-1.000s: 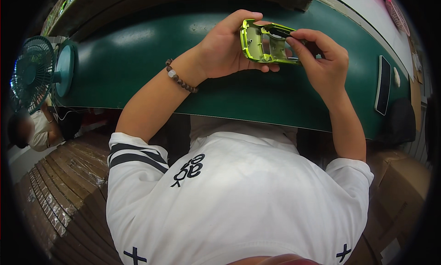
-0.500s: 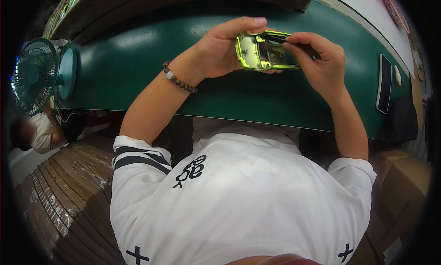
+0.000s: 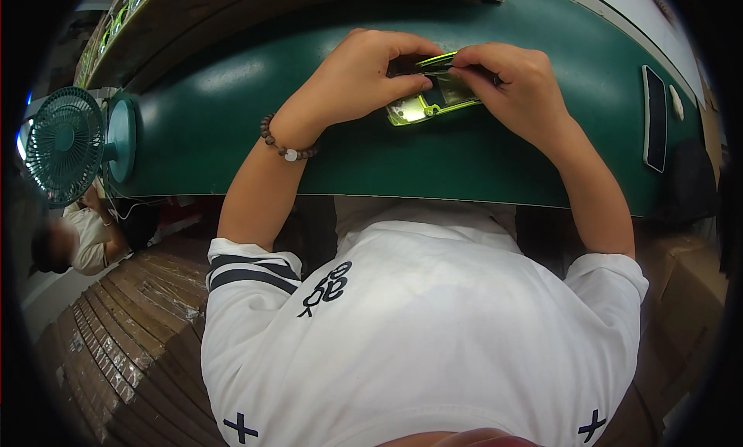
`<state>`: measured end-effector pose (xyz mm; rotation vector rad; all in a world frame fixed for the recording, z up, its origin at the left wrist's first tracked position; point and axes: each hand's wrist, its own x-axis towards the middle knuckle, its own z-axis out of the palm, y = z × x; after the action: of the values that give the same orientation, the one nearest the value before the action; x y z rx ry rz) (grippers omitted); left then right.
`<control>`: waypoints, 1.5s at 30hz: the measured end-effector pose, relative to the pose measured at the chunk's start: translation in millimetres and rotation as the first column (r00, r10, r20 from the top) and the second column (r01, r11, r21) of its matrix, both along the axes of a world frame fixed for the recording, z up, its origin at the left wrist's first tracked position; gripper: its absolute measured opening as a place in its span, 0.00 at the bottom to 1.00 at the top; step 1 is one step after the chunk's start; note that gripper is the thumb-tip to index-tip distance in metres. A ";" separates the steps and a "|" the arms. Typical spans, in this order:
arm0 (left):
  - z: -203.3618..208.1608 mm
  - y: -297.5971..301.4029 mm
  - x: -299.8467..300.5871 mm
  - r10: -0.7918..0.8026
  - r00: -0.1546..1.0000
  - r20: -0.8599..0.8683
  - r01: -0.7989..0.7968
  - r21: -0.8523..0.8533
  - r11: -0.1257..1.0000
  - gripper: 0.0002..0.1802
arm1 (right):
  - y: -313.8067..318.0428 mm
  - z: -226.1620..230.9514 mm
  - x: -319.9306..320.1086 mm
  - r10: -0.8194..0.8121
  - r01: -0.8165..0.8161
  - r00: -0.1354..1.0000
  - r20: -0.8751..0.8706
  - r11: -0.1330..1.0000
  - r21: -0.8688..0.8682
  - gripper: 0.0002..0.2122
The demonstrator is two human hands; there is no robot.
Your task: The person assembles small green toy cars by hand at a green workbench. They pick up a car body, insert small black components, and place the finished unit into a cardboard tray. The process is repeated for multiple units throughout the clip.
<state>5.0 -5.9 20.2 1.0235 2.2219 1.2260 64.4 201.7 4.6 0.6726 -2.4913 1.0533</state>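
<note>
A shiny lime-green toy car body shell (image 3: 414,110), hollow with openings in it, is held tilted just above the green table. My left hand (image 3: 357,77) grips its far left side, the thumb pressing on the inside and the fingers behind it. Along the shell's far edge lies a thin black strip (image 3: 441,66), partly covered by fingers. My right hand (image 3: 517,82) pinches at this strip and the edge with thumb and forefinger. Its other fingers are curled and mostly hidden.
On the green table (image 3: 464,164) a phone (image 3: 655,118) lies at the right beside a small pale object (image 3: 676,102). A green fan (image 3: 68,141) stands at the far left. Cardboard stacks (image 3: 124,346) fill the lower left, where another person (image 3: 81,234) sits beyond.
The shell has tipped, its far edge now raised toward me. My left thumb has come onto its inside, and my right hand has shifted left along the far edge.
</note>
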 end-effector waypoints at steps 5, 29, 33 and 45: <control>-5.1 -1.5 -2.8 -0.005 0.998 0.068 0.003 0.028 1.000 0.19 | 0.6 0.7 -2.0 0.025 -0.025 1.000 0.009 1.000 0.011 0.05; -4.9 6.6 -2.0 -0.030 0.884 -0.467 0.017 -0.032 0.999 0.09 | -7.0 6.2 0.0 -0.142 0.157 0.987 -0.078 0.956 0.249 0.08; -5.7 9.2 -1.6 -0.034 0.835 -0.549 -0.025 -0.099 0.995 0.08 | -6.2 12.0 -9.8 -0.091 0.206 0.939 -0.333 0.923 0.327 0.09; -9.9 24.9 3.2 0.037 0.798 -0.602 -0.156 -0.146 0.977 0.04 | -7.5 8.8 -21.6 -0.090 0.046 0.990 0.111 0.936 0.349 0.03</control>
<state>8.2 19.0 10.4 1.3725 2.8315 0.7588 42.9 194.2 13.4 0.6261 -2.8213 0.6535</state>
